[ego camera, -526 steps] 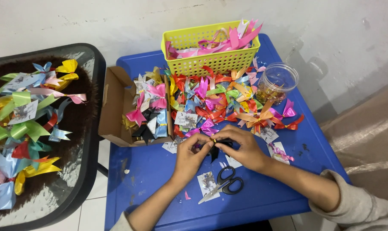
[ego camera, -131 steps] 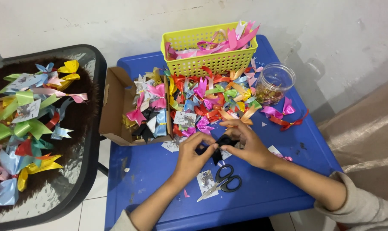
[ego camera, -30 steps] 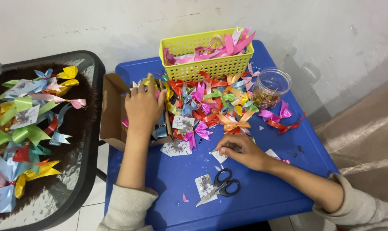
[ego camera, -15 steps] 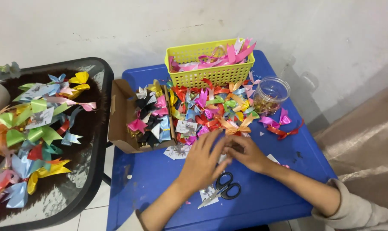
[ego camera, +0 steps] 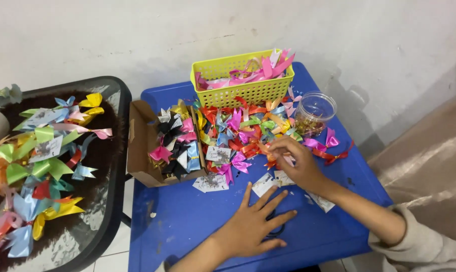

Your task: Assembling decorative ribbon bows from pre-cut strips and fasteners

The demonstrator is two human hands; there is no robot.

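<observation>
My right hand (ego camera: 294, 162) pinches an orange ribbon bow (ego camera: 267, 150) at the near edge of a heap of coloured ribbon bows (ego camera: 240, 132) on the blue table (ego camera: 187, 226). My left hand (ego camera: 252, 224) lies flat with fingers spread on the table, covering black scissors (ego camera: 277, 231) of which only a handle loop shows. Small white paper tags (ego camera: 212, 183) lie between the hands and the heap.
A yellow basket (ego camera: 243, 90) of pink ribbons stands at the back. A clear jar (ego camera: 314, 113) with small gold pieces is to its right. An open cardboard box (ego camera: 142, 146) of bows sits on the left. A dark round side table (ego camera: 107, 201) holds several finished bows.
My left hand has pulled back from the heap and now rests flat over the scissors. My right hand has picked up the orange bow at the pile's edge.
</observation>
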